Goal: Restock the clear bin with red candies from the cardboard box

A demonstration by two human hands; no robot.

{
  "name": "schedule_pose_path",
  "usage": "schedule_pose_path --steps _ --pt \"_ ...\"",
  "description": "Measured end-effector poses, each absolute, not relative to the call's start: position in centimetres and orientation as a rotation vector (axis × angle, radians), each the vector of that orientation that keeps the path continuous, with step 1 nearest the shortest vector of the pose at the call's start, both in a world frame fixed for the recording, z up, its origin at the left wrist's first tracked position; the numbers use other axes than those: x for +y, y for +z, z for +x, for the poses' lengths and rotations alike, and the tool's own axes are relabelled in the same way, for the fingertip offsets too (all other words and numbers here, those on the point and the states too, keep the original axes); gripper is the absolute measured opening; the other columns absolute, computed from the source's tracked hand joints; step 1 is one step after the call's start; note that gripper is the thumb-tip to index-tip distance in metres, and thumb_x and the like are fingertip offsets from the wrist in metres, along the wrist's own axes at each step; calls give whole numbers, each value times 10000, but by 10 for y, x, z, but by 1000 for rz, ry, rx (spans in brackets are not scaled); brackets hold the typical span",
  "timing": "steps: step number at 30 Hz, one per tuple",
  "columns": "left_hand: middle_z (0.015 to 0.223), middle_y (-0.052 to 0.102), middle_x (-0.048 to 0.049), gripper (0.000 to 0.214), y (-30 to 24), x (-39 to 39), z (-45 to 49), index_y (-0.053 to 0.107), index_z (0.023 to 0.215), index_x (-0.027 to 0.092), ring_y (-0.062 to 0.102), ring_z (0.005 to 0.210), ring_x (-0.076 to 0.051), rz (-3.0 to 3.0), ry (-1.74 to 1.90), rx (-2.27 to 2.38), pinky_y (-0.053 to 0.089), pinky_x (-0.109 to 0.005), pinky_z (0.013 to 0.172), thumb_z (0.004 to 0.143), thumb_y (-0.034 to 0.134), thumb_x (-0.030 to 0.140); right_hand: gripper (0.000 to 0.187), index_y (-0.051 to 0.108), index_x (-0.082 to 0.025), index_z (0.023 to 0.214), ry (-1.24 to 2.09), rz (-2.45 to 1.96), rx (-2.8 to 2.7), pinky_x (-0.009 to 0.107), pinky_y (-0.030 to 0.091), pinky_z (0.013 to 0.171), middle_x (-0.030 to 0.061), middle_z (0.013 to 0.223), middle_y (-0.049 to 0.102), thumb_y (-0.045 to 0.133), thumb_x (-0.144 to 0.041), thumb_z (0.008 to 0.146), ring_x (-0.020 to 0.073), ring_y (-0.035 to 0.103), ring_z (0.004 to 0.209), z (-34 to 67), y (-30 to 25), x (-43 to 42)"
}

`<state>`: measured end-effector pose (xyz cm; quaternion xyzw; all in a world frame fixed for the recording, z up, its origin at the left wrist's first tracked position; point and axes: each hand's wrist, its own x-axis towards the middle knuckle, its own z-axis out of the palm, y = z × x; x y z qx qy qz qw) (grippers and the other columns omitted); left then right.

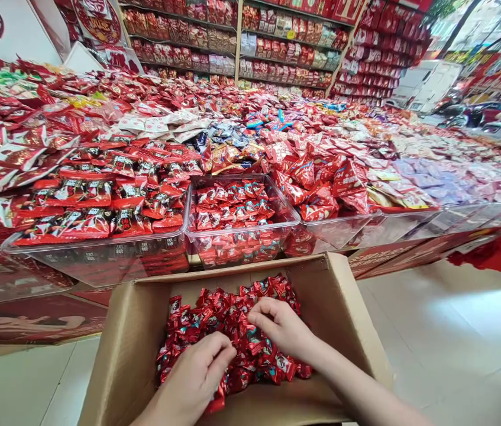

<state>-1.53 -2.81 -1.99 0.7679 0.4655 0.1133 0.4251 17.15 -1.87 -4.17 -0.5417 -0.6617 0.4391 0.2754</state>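
An opened cardboard box (348, 319) holds a loose pile of small red wrapped candies (223, 310) with dark and teal print. My left hand (197, 370) is low over the pile's near left side, its fingers curled closed. A red candy wrapper (217, 401) shows just beneath this hand. To the right, my right hand (283, 325) is over the middle of the pile, thumb and fingertips pinched together among the wrappers. What lies between those fingertips is hidden. Straight ahead, beyond the box's far edge, a clear plastic bin (239, 232) contains neat rows of similar red candies.
Bins of black-and-red packets (84, 204) stand left of the clear bin; red triangular packets (321, 183) are to its right. A long display of packaged sweets stretches behind, up to stocked shelves (285, 47). Pale floor tiles (436, 331) show at right, with a red cloth-like item (498, 254).
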Motion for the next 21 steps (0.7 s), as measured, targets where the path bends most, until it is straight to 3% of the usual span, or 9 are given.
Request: schedule_pose_path --steps 5,9,14,17,21 --pt "681 543 23 216 -16 -20 -25 496 783 230 514 650 -161 1773 426 1316 398 -230 596 833 340 370 146 613 -160 737 859 -1531 -2280 246 395 646 39 689 589 474 -192 765 141 520 684 186 -24 -7" --pt "695 570 20 204 -16 -23 -28 518 797 233 533 654 -165 1698 536 1356 411 -235 586 813 381 383 173 571 -168 906 541 -1315 -2199 243 401 708 47 809 590 431 -200 809 128 515 769 186 37 1" --pt "679 594 33 158 -6 -19 -34 556 813 242 556 628 -151 1669 790 1411 437 -228 592 776 468 368 204 591 -157 899 139 -1216 -2281 309 379 756 80 874 583 404 -170 819 163 488 847 183 90 44" --pt "760 626 19 161 13 -5 -45 573 841 247 585 677 -159 1762 936 1422 451 -229 616 748 516 366 154 628 -154 819 301 -1165 -2506 276 384 709 47 805 604 481 -163 773 134 513 756 182 106 91" --pt "709 607 33 164 41 14 -57 577 872 268 570 572 -132 1864 1070 1434 442 -215 530 734 546 352 132 638 -135 794 711 -1121 -2612 228 398 614 15 715 621 573 -214 711 97 528 646 177 122 139"
